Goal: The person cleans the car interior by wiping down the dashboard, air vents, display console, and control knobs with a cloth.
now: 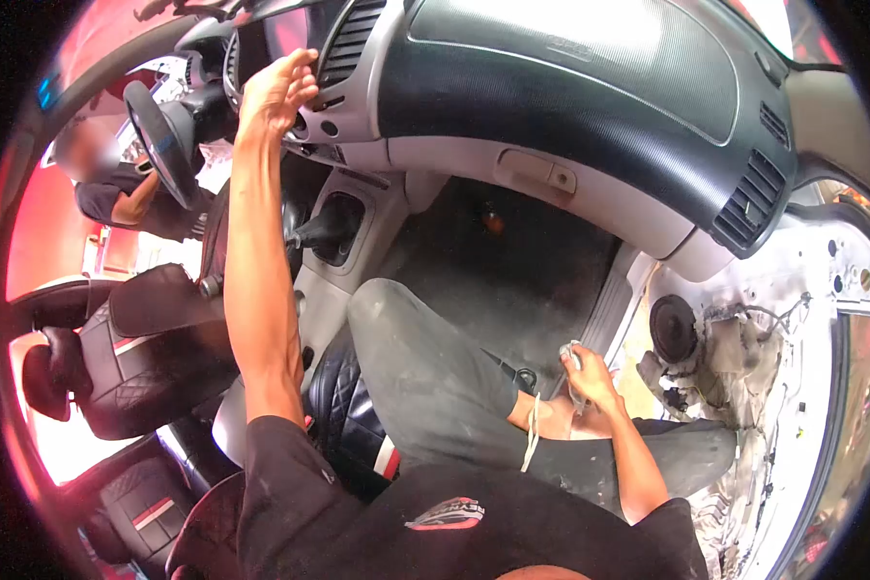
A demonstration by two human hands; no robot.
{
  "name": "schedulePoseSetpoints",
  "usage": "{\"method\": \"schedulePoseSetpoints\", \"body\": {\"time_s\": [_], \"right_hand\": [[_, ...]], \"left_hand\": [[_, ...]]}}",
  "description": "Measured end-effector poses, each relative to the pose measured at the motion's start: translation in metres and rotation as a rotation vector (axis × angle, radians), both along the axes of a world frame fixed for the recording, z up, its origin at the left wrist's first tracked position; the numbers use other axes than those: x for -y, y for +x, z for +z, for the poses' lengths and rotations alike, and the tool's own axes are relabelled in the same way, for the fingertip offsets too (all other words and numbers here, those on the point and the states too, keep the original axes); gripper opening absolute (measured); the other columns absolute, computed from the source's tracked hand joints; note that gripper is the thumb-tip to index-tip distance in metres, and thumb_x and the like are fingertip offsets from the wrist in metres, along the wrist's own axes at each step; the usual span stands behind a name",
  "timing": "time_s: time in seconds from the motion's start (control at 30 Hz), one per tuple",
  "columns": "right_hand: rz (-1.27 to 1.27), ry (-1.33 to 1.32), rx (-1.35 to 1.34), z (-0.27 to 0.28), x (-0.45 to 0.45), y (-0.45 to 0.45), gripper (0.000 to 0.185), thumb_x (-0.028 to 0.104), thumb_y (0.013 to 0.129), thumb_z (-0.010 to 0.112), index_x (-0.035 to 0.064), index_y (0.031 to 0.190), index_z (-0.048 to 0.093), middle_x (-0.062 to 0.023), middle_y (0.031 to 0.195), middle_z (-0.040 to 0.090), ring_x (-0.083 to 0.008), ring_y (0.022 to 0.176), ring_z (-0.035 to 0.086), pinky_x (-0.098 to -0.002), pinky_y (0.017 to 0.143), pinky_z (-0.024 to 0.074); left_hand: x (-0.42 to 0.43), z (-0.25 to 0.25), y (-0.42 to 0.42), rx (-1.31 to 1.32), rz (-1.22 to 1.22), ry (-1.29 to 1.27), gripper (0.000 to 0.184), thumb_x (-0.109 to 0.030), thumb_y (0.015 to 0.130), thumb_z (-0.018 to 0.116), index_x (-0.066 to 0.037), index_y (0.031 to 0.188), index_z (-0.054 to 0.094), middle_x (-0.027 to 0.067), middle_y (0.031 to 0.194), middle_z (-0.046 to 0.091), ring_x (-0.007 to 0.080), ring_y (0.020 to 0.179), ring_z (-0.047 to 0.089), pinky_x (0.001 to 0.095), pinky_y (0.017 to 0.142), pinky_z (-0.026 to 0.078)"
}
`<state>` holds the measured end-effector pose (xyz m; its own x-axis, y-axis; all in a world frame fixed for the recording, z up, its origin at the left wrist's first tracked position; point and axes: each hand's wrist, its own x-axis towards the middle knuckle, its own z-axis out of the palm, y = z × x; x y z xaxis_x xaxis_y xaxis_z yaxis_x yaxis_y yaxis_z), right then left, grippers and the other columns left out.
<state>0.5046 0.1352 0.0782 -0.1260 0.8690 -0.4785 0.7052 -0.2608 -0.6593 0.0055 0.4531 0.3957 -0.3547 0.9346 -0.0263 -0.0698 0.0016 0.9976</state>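
Observation:
My left hand [282,92] is raised to the middle of the dashboard, beside the centre air vent [350,43]. Its fingers are curled together by the trim; what they grip, if anything, is hidden. Low over my bent leg, my right hand [594,379] is closed around a small greyish object [570,354] too unclear to name. Close to it, a black pointed tool with a ring-like end [505,367] lies by my leg. A pale cord [532,435] hangs at my waist.
The gear lever [321,230] stands between the seats. Above my knees is the glovebox latch [541,174]. The stripped door [793,319] with a speaker [674,327] borders my right. Beyond the steering wheel [159,145], another person [111,188] is on the driver's side.

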Motion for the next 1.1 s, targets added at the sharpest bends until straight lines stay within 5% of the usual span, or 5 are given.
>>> {"method": "schedulePoseSetpoints", "body": {"time_s": [0.17,0.2,0.37,1.1], "right_hand": [[0.000,-0.035,0.005,0.008,0.001,-0.001,0.042,0.031,0.097,0.063,-0.0037,0.121,0.066,-0.0300,0.117,0.068,-0.0457,0.113,0.065,-0.0477,0.096,0.0500],[0.001,-0.011,0.010,0.009,0.000,-0.001,0.042,0.031,0.097,0.063,-0.0037,0.120,0.066,-0.0302,0.117,0.068,-0.0458,0.113,0.065,-0.0478,0.096,0.0500],[0.004,0.034,-0.016,-0.007,0.004,0.001,0.039,0.030,0.098,0.062,-0.0027,0.118,0.066,-0.0299,0.115,0.068,-0.0463,0.112,0.065,-0.0484,0.095,0.0501],[0.021,-0.029,0.063,-0.007,0.002,0.002,0.048,0.037,0.098,0.063,-0.0011,0.129,0.064,-0.0276,0.119,0.069,-0.0412,0.112,0.068,-0.0455,0.096,0.0515]], "left_hand": [[-0.007,-0.002,-0.001,0.025,-0.008,0.028,0.023,-0.018,0.085,0.082,0.001,0.095,0.076,0.0046,0.081,0.064,0.0142,0.064,0.063,0.0262,0.057,0.058],[-0.002,-0.004,0.002,0.000,0.039,-0.033,0.020,-0.020,0.089,0.080,-0.003,0.099,0.074,-0.0011,0.075,0.061,0.0090,0.063,0.059,0.0199,0.054,0.051],[-0.005,0.000,0.007,0.043,0.023,0.017,0.021,-0.022,0.090,0.079,-0.003,0.099,0.075,-0.0019,0.075,0.060,0.0086,0.063,0.058,0.0190,0.051,0.049],[-0.005,-0.002,0.007,0.063,0.030,-0.013,0.023,-0.025,0.089,0.081,-0.005,0.100,0.076,-0.0031,0.074,0.059,0.0064,0.062,0.057,0.0175,0.049,0.046]]}}
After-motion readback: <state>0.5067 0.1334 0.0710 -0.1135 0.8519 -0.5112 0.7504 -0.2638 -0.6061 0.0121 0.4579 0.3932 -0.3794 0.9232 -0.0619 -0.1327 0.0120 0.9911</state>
